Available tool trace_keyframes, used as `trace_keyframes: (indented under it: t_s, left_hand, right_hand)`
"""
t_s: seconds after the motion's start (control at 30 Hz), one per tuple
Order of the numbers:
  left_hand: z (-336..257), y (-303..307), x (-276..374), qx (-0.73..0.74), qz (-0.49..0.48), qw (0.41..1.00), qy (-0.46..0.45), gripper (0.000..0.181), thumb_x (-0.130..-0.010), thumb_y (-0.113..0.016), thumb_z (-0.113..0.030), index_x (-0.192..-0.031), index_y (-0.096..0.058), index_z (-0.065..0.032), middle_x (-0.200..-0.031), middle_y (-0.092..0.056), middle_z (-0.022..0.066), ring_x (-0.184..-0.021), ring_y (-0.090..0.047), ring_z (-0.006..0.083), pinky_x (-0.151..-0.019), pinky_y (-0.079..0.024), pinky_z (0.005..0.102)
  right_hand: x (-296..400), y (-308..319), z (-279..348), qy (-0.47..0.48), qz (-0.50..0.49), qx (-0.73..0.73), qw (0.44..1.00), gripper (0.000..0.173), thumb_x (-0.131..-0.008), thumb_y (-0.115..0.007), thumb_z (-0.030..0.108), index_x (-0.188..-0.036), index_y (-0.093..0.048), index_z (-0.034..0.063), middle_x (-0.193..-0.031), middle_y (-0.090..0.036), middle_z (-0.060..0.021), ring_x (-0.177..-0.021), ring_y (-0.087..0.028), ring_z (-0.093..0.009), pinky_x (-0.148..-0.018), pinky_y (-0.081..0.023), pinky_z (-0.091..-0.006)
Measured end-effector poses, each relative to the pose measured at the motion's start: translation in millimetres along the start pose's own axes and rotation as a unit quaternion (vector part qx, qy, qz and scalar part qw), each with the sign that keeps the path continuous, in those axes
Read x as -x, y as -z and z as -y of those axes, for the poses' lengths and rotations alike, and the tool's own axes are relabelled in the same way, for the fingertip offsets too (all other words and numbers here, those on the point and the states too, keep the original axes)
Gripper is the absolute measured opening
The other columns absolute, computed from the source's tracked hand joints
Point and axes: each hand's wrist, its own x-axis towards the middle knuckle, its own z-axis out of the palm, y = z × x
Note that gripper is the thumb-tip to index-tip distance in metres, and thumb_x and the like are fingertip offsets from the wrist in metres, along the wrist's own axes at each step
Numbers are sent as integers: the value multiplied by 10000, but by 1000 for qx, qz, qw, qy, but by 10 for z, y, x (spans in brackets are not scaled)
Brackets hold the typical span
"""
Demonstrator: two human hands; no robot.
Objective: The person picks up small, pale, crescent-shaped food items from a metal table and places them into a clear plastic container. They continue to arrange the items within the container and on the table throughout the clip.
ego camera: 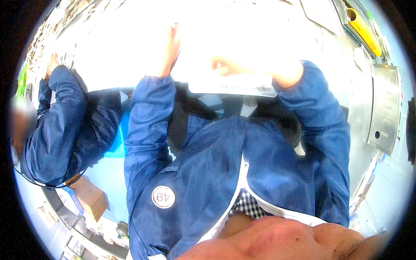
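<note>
My left hand (173,44) reaches forward over the glaring white tabletop (123,58); glare washes out its outline, and I cannot tell whether it holds anything. My right hand (227,66) is bent inward, its fingers curled above a clear plastic tray (234,89). A small bright spot shows at those fingers, too overexposed to identify. The tray lies at the table's near edge, in front of my lap, with its rounded near corners visible. Whatever is in the tray or between my hands is lost in the white glare.
To the left sits a co-worker in a blue jacket (61,120), one hand (52,64) at the table. A yellow tube (364,32) and a vented metal housing (385,109) are at right. Behind the co-worker stands a cardboard box (89,198).
</note>
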Motion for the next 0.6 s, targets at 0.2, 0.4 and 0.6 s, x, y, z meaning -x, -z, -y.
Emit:
trace_keyframes:
  t_s: [0.2, 0.4, 0.6]
  left_hand:
    - [-19, 79, 23, -6, 53, 996, 70, 270, -988, -584, -279, -1093, -666, -44, -813, -677, 139, -716, -653, 243, -669, -513, 364]
    - [-60, 48, 7, -33, 33, 998, 37, 201, -1006, -572, -227, -1038, -662, -50, -765, -669, 112, -665, -648, 219, -621, -502, 340]
    - [-41, 41, 2, 36, 63, 992, 100, 351, -995, -576, -329, -1127, -646, -12, -841, -674, 178, -758, -664, 282, -691, -514, 390]
  right_hand:
    - [-427, 717, -153, -240, 24, 204, 949, 212, -802, -660, 193, -937, -726, 44, -935, -711, -178, -878, -665, -355, -768, -518, -443]
    - [-496, 632, -890, -155, -160, 318, 921, 191, -799, -627, 182, -837, -730, 25, -829, -690, -204, -843, -667, -400, -759, -525, -480]
    - [-709, 640, -1210, -178, -6, 394, 902, 192, -785, -640, 173, -862, -729, 21, -818, -690, -214, -823, -672, -402, -767, -532, -477]
